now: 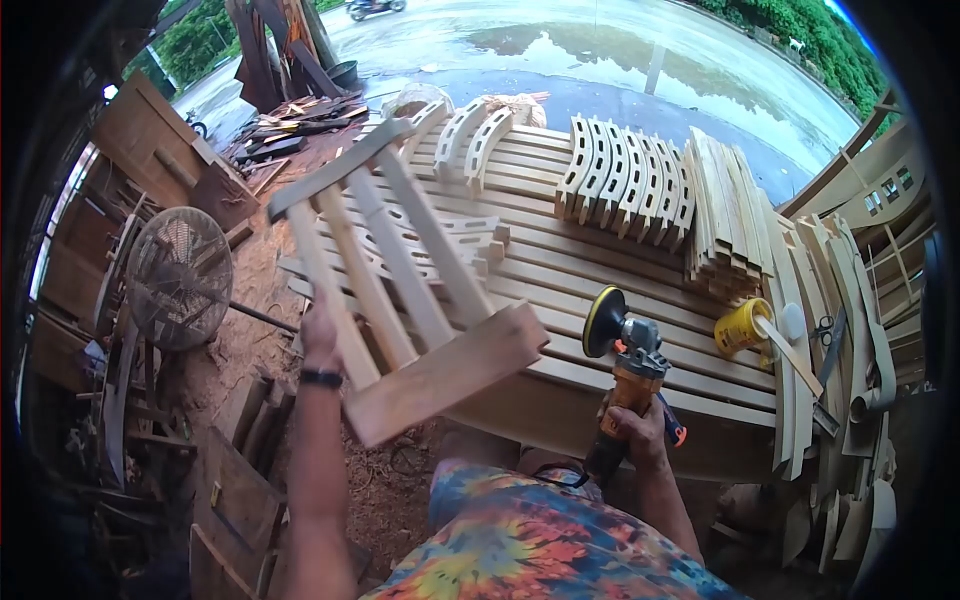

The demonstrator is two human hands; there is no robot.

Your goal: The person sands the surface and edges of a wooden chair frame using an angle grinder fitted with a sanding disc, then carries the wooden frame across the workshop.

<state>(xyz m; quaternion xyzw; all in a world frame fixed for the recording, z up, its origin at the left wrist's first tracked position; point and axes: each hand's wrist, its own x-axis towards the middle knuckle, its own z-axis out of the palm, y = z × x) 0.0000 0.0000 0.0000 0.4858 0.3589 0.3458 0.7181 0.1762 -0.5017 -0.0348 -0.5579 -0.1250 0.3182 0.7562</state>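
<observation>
My left hand [321,338], with a dark band at the wrist, is closed around the outer slat of a slatted wooden frame [435,385]. The frame is held up at a tilt, its wide end rail towards me and its curved rail away. My right hand [640,432] grips the orange and black body of an angle grinder [640,362]. The grinder's yellow-edged disc [604,321] faces left, apart from the frame. Whether the disc is spinning cannot be seen.
Below lies a slatted wooden bench top [560,265] bearing slotted curved pieces [625,175] and a stack of boards [730,210]. A yellow tub [742,328] and scissors [823,328] lie right. A fan [180,280] stands left, near scrap wood [300,125].
</observation>
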